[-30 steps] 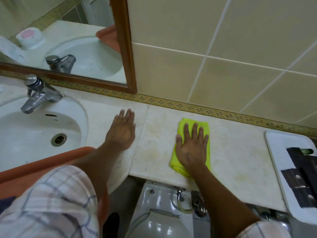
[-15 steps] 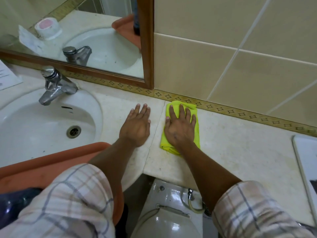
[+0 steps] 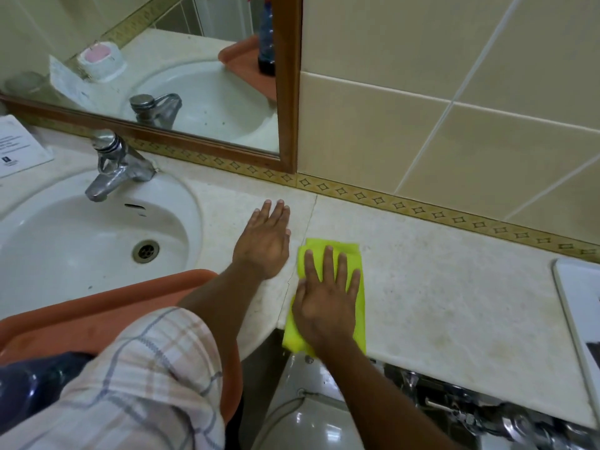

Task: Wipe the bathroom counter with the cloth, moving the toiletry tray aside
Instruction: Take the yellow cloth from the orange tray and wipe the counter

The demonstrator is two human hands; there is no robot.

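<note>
A folded yellow cloth (image 3: 319, 243) lies on the beige stone counter (image 3: 438, 287), reaching over its front edge beside a seam. My right hand (image 3: 324, 303) presses flat on the cloth with fingers spread. My left hand (image 3: 264, 241) rests palm down on the bare counter just left of the seam, holding nothing. A white tray (image 3: 574, 293) with a dark item on it sits at the far right, partly cut off. An orange tray (image 3: 97, 313) lies across the sink's front rim under my left sleeve, with a dark blue bottle (image 3: 32, 381) in it.
A white sink (image 3: 65, 241) with a chrome tap (image 3: 113, 164) fills the left. A printed card (image 3: 19, 147) lies at the far left. A framed mirror (image 3: 194, 76) and tiled wall close off the back. A toilet tank (image 3: 308, 417) stands below the counter edge.
My right hand slid the cloth left to the seam near the wall, then drew it back to the front edge. My left hand stayed planted.
</note>
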